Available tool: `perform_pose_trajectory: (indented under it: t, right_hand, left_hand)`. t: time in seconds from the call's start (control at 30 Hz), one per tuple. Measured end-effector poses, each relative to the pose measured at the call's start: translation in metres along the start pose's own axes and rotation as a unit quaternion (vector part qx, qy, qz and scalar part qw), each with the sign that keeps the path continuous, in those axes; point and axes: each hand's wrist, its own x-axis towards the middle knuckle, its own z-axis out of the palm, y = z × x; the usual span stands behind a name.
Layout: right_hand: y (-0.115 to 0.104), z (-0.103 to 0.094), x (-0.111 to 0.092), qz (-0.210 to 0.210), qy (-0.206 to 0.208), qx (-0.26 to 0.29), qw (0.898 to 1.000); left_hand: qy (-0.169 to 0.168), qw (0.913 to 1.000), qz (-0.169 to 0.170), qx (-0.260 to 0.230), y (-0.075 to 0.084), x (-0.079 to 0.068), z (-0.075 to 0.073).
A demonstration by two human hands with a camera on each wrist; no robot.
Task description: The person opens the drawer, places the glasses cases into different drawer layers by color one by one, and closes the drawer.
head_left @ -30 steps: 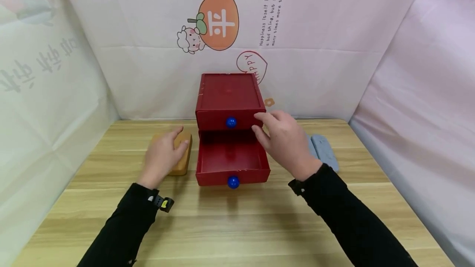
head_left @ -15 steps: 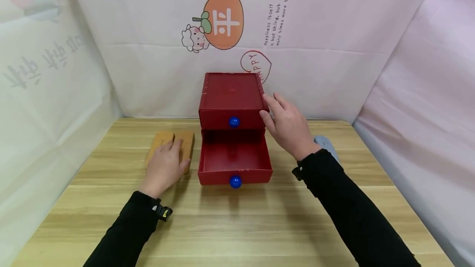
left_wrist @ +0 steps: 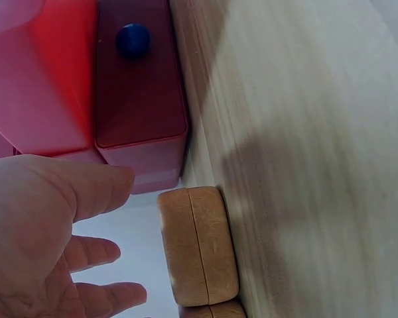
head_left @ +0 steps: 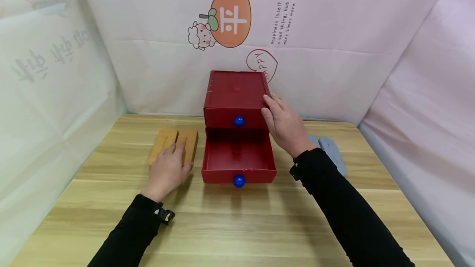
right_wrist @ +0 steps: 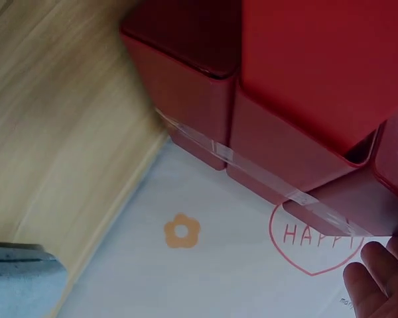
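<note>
Over the last second: left grip [head_left: 167,174] has come back toward the person, its fingers now over the near ends of the tan blocks; the left tan block [head_left: 164,139], mostly hidden 1.0 s ago, shows its far part. Right grip [head_left: 285,127] has moved from before the upper drawer front [head_left: 222,118] to the cabinet's right top edge. Orange flower print [right_wrist: 182,232] now hidden in head view. Head view has swung; scene sits farther right.

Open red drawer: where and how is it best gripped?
The open red drawer is probably best pinched by its round blue knob, coming from the front: the knob juts out mid-face with nothing covering it.
</note>
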Motion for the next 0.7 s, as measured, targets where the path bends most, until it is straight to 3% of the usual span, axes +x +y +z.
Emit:
perform_pose_trajectory:
  t: [0.4,0.7]
  right_hand:
    - [0.004,0.007,-0.001,-0.002,0.037,-0.009,0.999]
    - [0.003,0.011,0.000,-0.009,0.040,-0.011,0.999]
  left_hand:
    - [-0.010,0.9994,0.018,0.030,0.002,0.009,0.007]
    - [0.013,0.9957,0.042,0.081,-0.002,0.010,0.015]
